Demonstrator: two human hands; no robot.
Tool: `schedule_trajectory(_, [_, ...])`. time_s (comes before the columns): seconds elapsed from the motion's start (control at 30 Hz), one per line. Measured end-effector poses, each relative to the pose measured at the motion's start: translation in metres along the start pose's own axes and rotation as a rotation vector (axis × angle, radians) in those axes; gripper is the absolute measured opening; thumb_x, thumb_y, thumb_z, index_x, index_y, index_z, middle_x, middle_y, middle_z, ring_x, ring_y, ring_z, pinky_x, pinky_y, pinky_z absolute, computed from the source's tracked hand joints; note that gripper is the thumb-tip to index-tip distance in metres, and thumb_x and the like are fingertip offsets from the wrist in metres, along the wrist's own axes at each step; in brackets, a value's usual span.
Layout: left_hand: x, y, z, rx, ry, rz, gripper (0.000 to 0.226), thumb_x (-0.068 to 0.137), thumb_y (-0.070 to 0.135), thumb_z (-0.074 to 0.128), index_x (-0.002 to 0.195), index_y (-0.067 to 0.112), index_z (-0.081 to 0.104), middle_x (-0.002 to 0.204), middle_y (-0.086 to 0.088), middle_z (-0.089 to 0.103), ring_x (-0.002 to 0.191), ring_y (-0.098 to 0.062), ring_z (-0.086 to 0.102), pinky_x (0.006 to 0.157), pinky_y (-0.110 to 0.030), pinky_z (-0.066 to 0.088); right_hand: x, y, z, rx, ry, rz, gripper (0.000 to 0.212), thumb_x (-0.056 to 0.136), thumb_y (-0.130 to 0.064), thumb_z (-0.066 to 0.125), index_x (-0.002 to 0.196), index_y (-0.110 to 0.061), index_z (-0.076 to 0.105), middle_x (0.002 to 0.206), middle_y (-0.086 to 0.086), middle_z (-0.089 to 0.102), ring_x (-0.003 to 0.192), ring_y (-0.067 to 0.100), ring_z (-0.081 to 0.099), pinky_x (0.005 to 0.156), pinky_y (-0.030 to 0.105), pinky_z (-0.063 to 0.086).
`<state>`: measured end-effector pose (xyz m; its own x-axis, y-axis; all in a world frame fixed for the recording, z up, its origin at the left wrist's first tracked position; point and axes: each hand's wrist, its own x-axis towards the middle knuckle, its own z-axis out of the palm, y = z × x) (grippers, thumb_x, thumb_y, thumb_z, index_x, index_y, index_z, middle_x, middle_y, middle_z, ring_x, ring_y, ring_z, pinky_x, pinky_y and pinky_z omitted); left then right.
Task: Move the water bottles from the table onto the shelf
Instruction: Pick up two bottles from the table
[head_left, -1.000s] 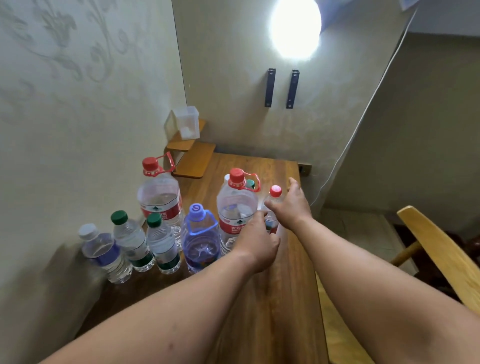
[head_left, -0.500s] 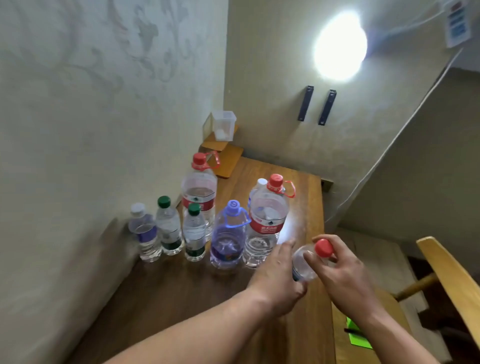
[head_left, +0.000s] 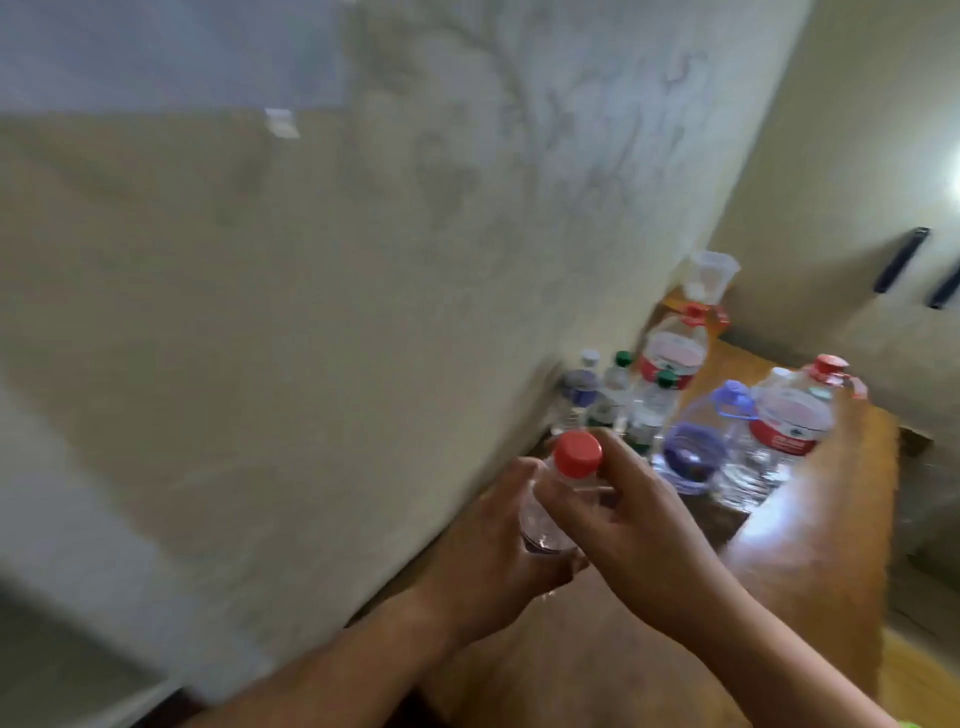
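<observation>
Above the near end of the wooden table (head_left: 810, 597), both hands are gripping one small red-capped bottle (head_left: 558, 499) — the left hand (head_left: 498, 551) is wrapping its lower body, the right hand (head_left: 639, 525) is pinching just under the cap. Behind them, the other bottles (head_left: 691, 410) are standing on the table beside the wall (head_left: 311, 312).

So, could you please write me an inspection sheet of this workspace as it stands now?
Surface: wooden table, glossy, set against the wall.
Job's things: small red-capped bottle lifted, held in both hands; about seven bottles stand on the table, among them a purple jug and two large red-capped bottles.
Clutter: clear cup on a corner ledge.
Grippers: left hand around the body; right hand near the neck.
Cables: nothing seen.
Surroundings: patterned wall; view blurred.
</observation>
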<state>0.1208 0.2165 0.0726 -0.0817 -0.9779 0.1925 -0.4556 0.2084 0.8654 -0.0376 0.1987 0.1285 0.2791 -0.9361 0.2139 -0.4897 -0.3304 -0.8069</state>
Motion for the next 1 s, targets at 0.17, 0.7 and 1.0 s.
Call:
schedule_trajectory(0.17, [-0.147,-0.005,-0.135,0.100,0.299,-0.174,0.067,0.074,0.040,0.085,0.129,0.045,0.047,0.113,0.015,0.074,0.100,-0.009,0.075,0.085,-0.046,0.062,-0.041,-0.123,0.106,0.078,-0.347,-0.259,0.028,0.094,-0.041,0.074,0.119,-0.039,0.060,0.110,-0.014,0.074,0.099,0.004,0.072,0.085,0.040,0.060])
schedule_trajectory(0.7, [-0.310,-0.105,-0.330,0.000,0.921,-0.610,0.027,0.099,0.037,0.061,0.122,0.027,0.051,0.102,0.003,0.070,0.087,-0.014,0.071,0.062,-0.023,0.060,-0.089,-0.246,0.404,0.100,-0.756,-0.124,0.062,0.107,-0.049,0.049,0.162,-0.026,0.031,0.143,0.004,0.064,0.123,0.026,0.065,0.088,0.031,0.046])
schedule_trajectory(1.0, [-0.238,-0.165,-0.362,-0.066,0.899,-0.614,0.060,0.087,0.019,0.083,0.137,0.025,0.051,0.112,0.003,0.068,0.094,-0.011,0.069,0.059,-0.013,0.057,-0.026,-0.196,0.472,0.278,-0.588,0.028,0.029,0.112,-0.036,0.036,0.126,-0.024,0.058,0.099,-0.006,0.068,0.080,0.008,0.061,0.072,0.029,0.045])
